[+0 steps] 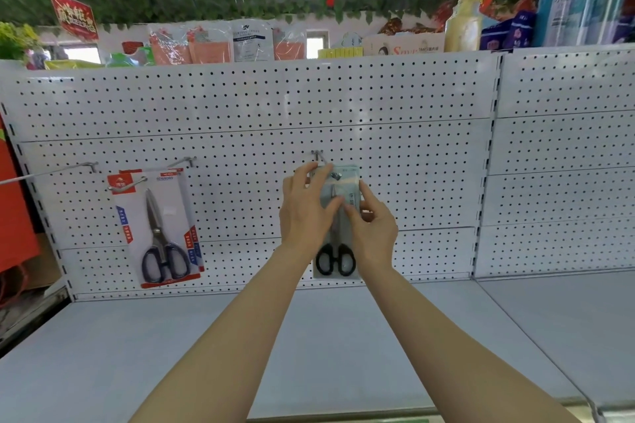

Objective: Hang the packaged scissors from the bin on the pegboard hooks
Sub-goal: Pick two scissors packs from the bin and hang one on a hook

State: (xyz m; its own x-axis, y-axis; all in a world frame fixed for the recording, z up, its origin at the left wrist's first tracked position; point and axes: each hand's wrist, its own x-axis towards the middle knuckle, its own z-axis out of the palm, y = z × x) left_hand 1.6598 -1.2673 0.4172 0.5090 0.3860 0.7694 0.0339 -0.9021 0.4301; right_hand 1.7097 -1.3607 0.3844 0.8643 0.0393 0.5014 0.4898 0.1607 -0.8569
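Fingers (323,175) of the left hand (304,213) are spread fairly wide and lie across the upper front of a pale packaged pair of scissors (338,244), the thumb reaching right toward the other hand. The right hand (372,227) pinches the pack's right edge, its fingers narrowly closed on the card just below the top. The pack hangs upright between both hands against the white pegboard (261,106), its top directly beneath a short metal hook (318,156) that sits just above the left fingertips; whether the hook has passed through the pack's hanging hole cannot be told, since the fingers cover that spot. Below the palms the black handles show, while the blades are mostly hidden behind the hands. Well to the left of the fingers, a red-carded pack of scissors (159,230) hangs on another hook (185,161), with more cards behind it. Beneath the forearms runs a grey shelf (103,354).
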